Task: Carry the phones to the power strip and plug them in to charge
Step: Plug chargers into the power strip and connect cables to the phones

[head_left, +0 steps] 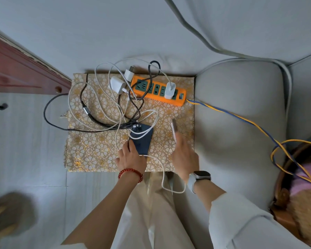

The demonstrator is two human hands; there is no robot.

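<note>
- At far left I see a dark red wooden frame running beside the small table under a gold floral cloth.
- A black braided cable loops off the cloth's left edge, tangled with white charging cables.
- Two loose white charger plugs lie just left of the orange power strip, at the cloth's far edge.
- One white charger sits plugged into the strip.
- My left hand, red bead bracelet at the wrist, grips the near end of the dark blue phone, which lies flat on the cloth with a white cable across it.
- My right hand, smartwatch on the wrist, holds a second phone edge-on, blurred, just right of the blue one.
- The strip's blue-and-yellow cord trails right over a grey cushion.
</note>
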